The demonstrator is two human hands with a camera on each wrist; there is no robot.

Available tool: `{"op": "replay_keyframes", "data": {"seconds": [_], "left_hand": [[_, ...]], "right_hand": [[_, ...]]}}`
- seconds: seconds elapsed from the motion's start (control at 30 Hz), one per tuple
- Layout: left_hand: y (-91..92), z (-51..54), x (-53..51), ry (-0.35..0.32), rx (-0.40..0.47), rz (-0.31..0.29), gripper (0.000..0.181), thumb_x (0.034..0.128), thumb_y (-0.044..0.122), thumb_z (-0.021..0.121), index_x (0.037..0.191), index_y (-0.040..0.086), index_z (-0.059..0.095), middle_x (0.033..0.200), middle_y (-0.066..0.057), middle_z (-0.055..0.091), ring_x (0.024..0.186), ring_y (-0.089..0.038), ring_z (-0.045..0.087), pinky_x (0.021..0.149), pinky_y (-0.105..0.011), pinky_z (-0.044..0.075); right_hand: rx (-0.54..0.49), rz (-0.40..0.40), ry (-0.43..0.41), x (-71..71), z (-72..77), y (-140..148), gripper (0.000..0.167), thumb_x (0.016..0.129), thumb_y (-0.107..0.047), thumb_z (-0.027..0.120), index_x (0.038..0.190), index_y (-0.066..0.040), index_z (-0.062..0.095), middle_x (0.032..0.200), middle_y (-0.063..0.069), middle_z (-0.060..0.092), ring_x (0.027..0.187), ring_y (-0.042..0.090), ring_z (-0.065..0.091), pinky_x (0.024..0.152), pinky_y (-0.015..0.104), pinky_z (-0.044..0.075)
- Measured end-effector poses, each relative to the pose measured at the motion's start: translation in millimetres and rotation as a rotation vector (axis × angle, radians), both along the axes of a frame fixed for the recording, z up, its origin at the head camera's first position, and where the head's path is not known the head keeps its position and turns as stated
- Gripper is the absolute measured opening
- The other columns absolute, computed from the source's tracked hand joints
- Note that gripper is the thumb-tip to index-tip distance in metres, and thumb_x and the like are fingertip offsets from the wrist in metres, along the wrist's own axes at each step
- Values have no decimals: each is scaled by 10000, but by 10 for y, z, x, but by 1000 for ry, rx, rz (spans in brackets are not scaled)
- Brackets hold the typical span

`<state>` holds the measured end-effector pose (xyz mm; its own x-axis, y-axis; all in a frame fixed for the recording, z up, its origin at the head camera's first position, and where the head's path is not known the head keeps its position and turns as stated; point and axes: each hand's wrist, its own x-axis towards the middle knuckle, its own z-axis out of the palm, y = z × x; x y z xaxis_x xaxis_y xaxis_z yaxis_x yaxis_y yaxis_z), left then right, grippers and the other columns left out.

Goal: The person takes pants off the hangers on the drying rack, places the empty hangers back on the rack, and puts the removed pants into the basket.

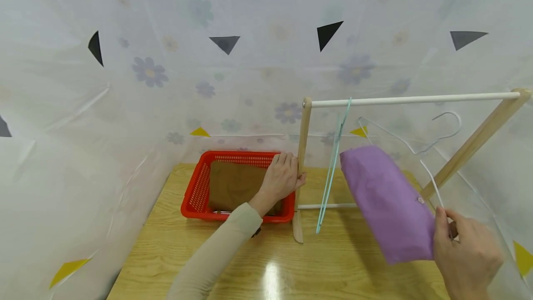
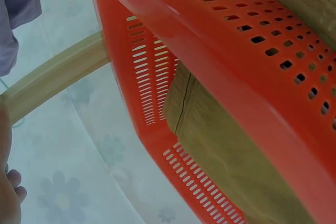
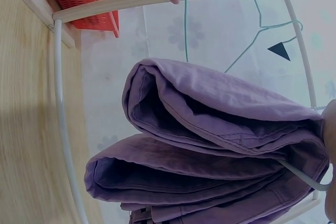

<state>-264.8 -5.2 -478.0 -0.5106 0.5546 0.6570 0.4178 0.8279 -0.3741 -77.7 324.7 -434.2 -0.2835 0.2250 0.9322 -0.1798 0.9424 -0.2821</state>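
Floral sheet (image 1: pixel 250 3): pale, hanging behind everything from the left edge across, with black, grey and yellow triangles.
Bench (image 1: pixel 341 253): wood-grained, under the basket and rack.
Red basket (image 1: pixel 193 189): on the bench, perforated walls, just left of the rack.
Brown cloth (image 1: pixel 237 182): folded, lying inside the basket; a seam shows in the left wrist view.
Left hand (image 1: pixel 280 177): gripping the left post, wrist above the basket's right side; light sleeve (image 1: pixel 208 258) behind it.
Left post (image 1: pixel 306 128): pale wood, upright.
Top rail (image 1: pixel 416 100): white, running between the two posts.
Teal hanger (image 1: pixel 320 219): hooked on the rail near its left end, seen nearly edge-on.
Purple garment (image 1: pixel 385 203): folded over the white hanger, raised above the bench; one small button (image 1: pixel 420 200) visible.
White hanger (image 1: pixel 416 153): tilted, its hook below the rail and apart from it.
Right post (image 1: pixel 472 144): wooden, slanting in view, behind the hanger.
Right hand (image 1: pixel 468 244): pinching the white hanger's near end beside the garment; cannot tell whether cloth is pinched too.
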Motion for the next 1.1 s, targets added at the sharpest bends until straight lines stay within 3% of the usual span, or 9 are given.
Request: {"op": "replay_keyframes", "data": {"seconds": [0.17,0.3,0.37,0.43,0.53,0.67,0.9,1.1], "left_hand": [[-2,-2,-10,-4,3,1,362,981,478,581,910,123,566,807,-17,535,789,-203,512,746,-295,430],[3,-14,-15,2,28,-14,377,936,473,671,902,112,570,798,-26,532,778,-208,512,733,-299,432],[5,-20,-14,9,33,-15,382,923,474,691,900,112,570,795,-25,529,772,-205,508,726,-296,430],[7,-25,-13,13,35,-11,382,921,475,692,902,115,570,796,-22,529,773,-201,507,722,-292,430],[9,-30,-10,11,34,-5,378,928,478,678,906,116,572,801,-18,533,775,-195,509,717,-287,432],[13,-28,9,-15,56,-1,384,935,484,670,911,113,572,816,-22,539,784,-203,513,724,-295,437],[33,-32,150,-153,170,23,486,999,568,596,988,82,604,886,-48,593,798,-227,536,742,-312,450],[37,-100,289,-240,349,23,500,982,514,671,1150,46,619,1016,-73,632,911,-238,563,817,-326,485]], "right_hand": [[-5,0,-4,22,-67,-1,518,1016,-342,599,835,123,739,614,271,621,526,428,441,604,161,198],[2,-11,-40,65,-105,7,529,1025,-345,582,841,126,739,620,273,627,526,439,458,571,225,211],[-8,-11,-61,87,-122,9,536,1026,-358,577,852,121,746,630,270,639,518,187,454,594,157,203],[-25,-5,-69,105,-139,7,529,1022,-358,585,859,117,752,638,269,646,641,-78,399,645,79,180],[-50,4,-77,127,-159,-1,516,1015,-356,597,871,111,761,646,267,651,906,-272,248,710,20,152],[-59,8,-84,143,-168,-11,494,1011,-340,604,875,108,763,637,259,647,911,-286,238,691,31,163],[-66,25,-79,169,-169,-33,465,995,-302,624,867,125,757,640,268,651,886,-288,258,633,71,195],[-79,26,-85,209,-161,-68,493,997,-326,624,873,133,753,640,268,642,876,-288,259,585,178,231]]}}
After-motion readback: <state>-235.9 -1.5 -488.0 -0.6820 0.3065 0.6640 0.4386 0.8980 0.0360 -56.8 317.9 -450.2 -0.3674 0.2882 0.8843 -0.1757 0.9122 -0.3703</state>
